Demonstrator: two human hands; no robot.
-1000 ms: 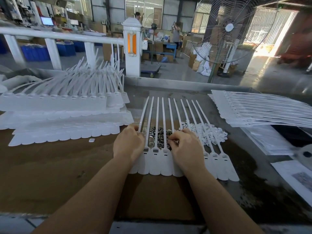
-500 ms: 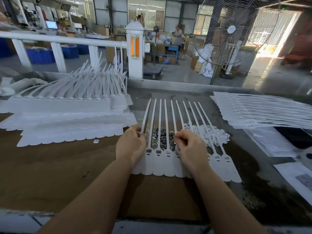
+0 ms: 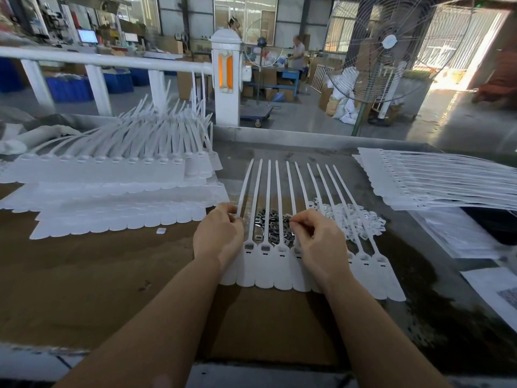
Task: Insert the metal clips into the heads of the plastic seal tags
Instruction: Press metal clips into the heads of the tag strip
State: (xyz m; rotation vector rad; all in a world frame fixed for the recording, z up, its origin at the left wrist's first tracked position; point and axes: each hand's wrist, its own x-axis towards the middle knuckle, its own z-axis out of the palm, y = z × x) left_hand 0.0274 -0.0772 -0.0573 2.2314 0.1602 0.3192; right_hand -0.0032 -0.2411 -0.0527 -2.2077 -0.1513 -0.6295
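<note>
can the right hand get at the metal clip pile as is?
Probably yes. The right hand hovers just beside the metal clips, which lie under the white tag straps; gaps between straps leave the fingers room.

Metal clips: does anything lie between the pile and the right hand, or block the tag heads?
The metal clips lie under the white straps of the row of seal tags, so the right hand reaches between straps. The visible tag heads are uncovered; those under the hands are hidden.

Matt white plastic tags (image 3: 264, 271), shiny metal clips (image 3: 272, 228)
</note>
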